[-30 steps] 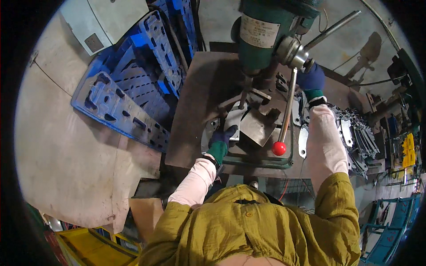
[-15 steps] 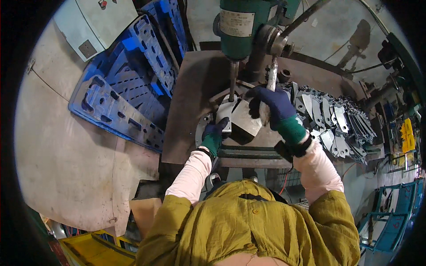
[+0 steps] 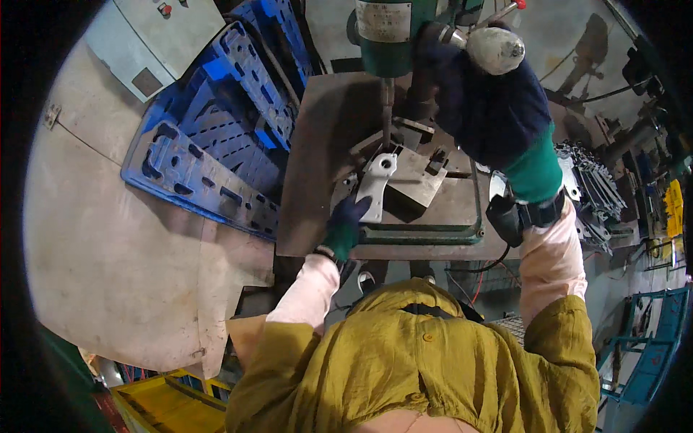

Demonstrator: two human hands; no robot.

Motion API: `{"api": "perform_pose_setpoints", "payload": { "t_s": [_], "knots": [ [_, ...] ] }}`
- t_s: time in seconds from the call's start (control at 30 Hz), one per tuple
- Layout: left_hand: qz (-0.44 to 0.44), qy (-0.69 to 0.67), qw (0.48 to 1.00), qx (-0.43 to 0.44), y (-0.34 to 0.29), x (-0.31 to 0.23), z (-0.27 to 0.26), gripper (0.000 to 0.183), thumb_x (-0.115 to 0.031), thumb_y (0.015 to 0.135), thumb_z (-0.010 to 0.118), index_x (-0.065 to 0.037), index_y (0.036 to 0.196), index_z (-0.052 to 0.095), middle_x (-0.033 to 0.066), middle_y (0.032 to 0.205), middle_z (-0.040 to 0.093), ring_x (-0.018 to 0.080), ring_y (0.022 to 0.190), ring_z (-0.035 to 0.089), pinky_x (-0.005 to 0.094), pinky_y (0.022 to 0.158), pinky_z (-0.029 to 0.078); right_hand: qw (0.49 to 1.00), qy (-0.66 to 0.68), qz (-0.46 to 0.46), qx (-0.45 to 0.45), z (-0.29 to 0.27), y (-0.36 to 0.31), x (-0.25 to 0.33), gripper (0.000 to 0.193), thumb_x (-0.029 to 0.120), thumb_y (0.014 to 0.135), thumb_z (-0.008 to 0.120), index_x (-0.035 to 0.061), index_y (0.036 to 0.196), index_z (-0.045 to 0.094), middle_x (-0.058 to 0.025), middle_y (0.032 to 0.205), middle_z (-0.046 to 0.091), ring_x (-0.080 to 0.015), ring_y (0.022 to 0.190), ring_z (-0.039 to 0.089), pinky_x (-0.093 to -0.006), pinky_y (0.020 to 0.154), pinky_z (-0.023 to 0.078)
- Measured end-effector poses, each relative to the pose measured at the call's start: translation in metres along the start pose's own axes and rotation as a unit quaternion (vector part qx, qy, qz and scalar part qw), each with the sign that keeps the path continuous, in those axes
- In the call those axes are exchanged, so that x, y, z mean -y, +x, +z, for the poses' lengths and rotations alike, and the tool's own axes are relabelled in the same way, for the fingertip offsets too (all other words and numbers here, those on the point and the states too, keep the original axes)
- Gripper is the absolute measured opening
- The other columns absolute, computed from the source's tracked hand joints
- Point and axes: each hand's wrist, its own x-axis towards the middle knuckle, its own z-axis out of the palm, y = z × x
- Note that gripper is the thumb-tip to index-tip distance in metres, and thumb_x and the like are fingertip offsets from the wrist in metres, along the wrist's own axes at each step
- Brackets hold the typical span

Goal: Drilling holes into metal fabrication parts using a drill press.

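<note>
In a dark blue glove with a green cuff, my left hand grips the near end of a flat silver metal plate. The plate's far end, with a round hole, lies by a metal fixture block. Above the hole, the drill press spindle is raised clear of the plate; its tip is hard to make out. My gloved right hand is up beside the green drill press head, closed round a feed handle with a pale wrapped grip. Its fingers are partly hidden and blurred.
Many loose silver metal plates lie piled at the right of the press table. Blue plastic pallets lean at the left, below a grey control box. A yellow cart stands at the lower left.
My right hand has swung the feed handle up and back, and the spindle has risen off the plate. The plate has shifted a little, exposing its hole. My left hand keeps hold of it.
</note>
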Motion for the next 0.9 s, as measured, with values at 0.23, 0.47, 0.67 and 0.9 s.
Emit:
{"api": "perform_pose_setpoints", "payload": {
  "t_s": [0.23, 0.47, 0.67, 0.9],
  "knots": [
    [0.066, 0.043, 0.961, -0.263, 0.001, 0.145, -0.123, 0.062, -0.054, 0.089, 0.056, -0.003, 0.124, 0.06, 0.0163, 0.117, 0.065, 0.0297, 0.103, 0.063, 0.04, 0.089, 0.047, 0.985, -0.128, 0.055, -0.1, -0.124, -0.036, -0.016, 0.049, 0.047, 0.098, 0.048, 0.0041, 0.119, 0.059, -0.0057, 0.091, 0.065, -0.0188, 0.074, 0.06, -0.0341, 0.069, 0.05],
    [0.017, 0.26, 0.929, -0.262, 0.031, 0.109, -0.102, 0.063, -0.053, 0.086, 0.059, -0.003, 0.125, 0.058, 0.0216, 0.123, 0.061, 0.0378, 0.114, 0.057, 0.0444, 0.094, 0.043, 0.981, -0.076, 0.049, -0.169, -0.196, -0.07, -0.021, 0.05, 0.049, 0.096, 0.05, 0.003, 0.115, 0.06, -0.0025, 0.082, 0.06, -0.0167, 0.071, 0.058, -0.0334, 0.066, 0.048],
    [0.076, 0.411, 0.858, -0.299, 0.072, 0.131, -0.07, 0.074, -0.05, 0.08, 0.064, -0.005, 0.137, 0.048, 0.0225, 0.137, 0.051, 0.0389, 0.124, 0.05, 0.0454, 0.103, 0.039, 0.966, -0.095, 0.037, -0.238, -0.242, -0.099, -0.025, 0.051, 0.053, 0.094, 0.053, 0.0039, 0.108, 0.06, -0.0004, 0.077, 0.059, -0.0161, 0.066, 0.057, -0.0311, 0.064, 0.048],
    [0.037, 0.514, 0.822, -0.244, 0.052, 0.068, -0.029, 0.084, -0.058, 0.079, 0.062, -0.006, 0.142, 0.043, 0.0241, 0.14, 0.047, 0.0387, 0.129, 0.046, 0.044, 0.107, 0.038, 0.952, -0.083, 0.023, -0.295, -0.276, -0.131, -0.027, 0.049, 0.051, 0.094, 0.053, 0.0046, 0.106, 0.061, -0.0034, 0.08, 0.062, -0.0183, 0.07, 0.06, -0.0325, 0.066, 0.049]
  ]
}}
